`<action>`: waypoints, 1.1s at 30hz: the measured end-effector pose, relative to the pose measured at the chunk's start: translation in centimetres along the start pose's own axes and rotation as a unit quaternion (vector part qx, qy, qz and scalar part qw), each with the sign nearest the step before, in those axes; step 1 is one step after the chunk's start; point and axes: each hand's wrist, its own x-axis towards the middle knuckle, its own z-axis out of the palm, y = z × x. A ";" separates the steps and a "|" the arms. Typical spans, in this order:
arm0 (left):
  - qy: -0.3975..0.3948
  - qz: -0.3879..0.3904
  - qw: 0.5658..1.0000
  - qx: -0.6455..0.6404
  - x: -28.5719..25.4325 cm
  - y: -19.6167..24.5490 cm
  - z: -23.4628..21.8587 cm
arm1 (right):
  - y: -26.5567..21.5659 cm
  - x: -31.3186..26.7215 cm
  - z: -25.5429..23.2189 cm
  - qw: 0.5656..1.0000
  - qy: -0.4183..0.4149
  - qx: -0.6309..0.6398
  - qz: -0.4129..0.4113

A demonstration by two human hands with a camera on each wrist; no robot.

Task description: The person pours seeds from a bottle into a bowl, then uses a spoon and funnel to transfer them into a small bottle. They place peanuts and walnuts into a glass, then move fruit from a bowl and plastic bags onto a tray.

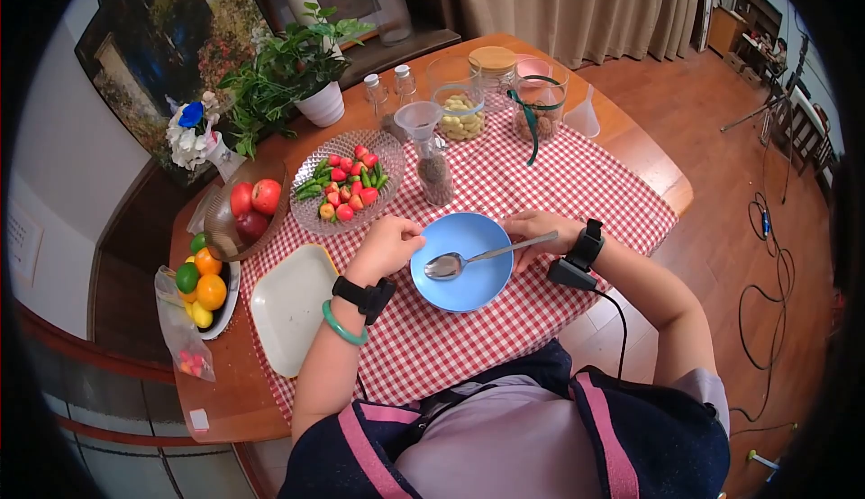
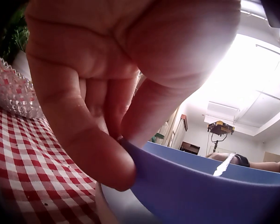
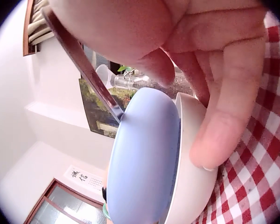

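Fingers pinch a round, smooth blue bowl (image 1: 434, 290) — metal spoon (image 1: 445, 267) inside.

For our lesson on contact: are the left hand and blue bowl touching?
Touching: the left wrist view shows the left hand pinching the blue bowl at its rim.

The cloth (image 1: 613, 184) lay on the counter (image 1: 234, 413). The spoon (image 1: 448, 266) rested in the upper bowl (image 1: 464, 296), its handle over the right rim; the lower bowl (image 3: 191, 186) sat beneath. Left was the tray (image 1: 293, 310). Behind stood the bottle (image 1: 435, 175), the dish (image 1: 303, 213) to its left, jars (image 1: 460, 123) farther back.
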 end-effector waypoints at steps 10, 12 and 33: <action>0.031 0.012 0.999 -0.007 0.3 -0.4 1.2 | -2.5 -1.5 -3.1 0.986 0.081 -0.131 0.060; 0.035 0.009 0.999 -0.025 0.2 -0.2 1.2 | -3.1 -1.7 -3.3 0.984 0.077 -0.150 0.059; 0.162 0.066 0.980 -0.097 -1.4 1.8 -1.9 | -13.1 7.4 -0.4 0.829 0.270 -0.372 -0.319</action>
